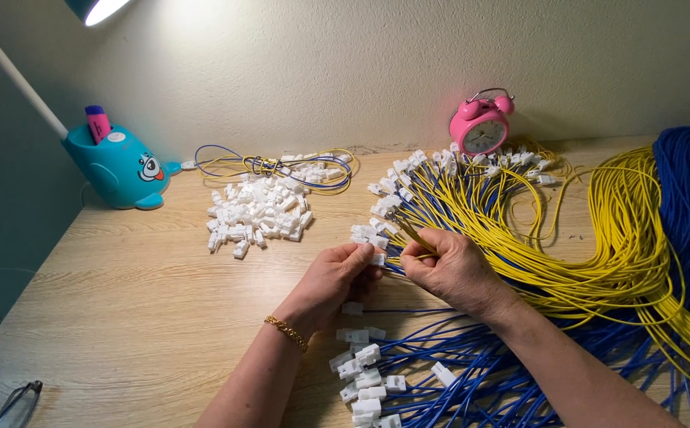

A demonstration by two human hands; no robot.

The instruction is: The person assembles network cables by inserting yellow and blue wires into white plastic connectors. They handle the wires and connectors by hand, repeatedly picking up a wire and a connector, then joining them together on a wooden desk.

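Left hand (337,273) grip pinching white connector (377,258) mid-counter (123,301). Right hand (452,269) grip pinching yellow wire (415,235), long axis pointing up-left, away from person. Loose white connector pile (258,214) beyond-left; pink alarm clock (480,127) by wall.

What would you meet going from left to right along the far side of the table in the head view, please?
Teal whale-shaped holder → pile of loose white connectors → pink alarm clock → yellow wire bundle → blue wire bundle.
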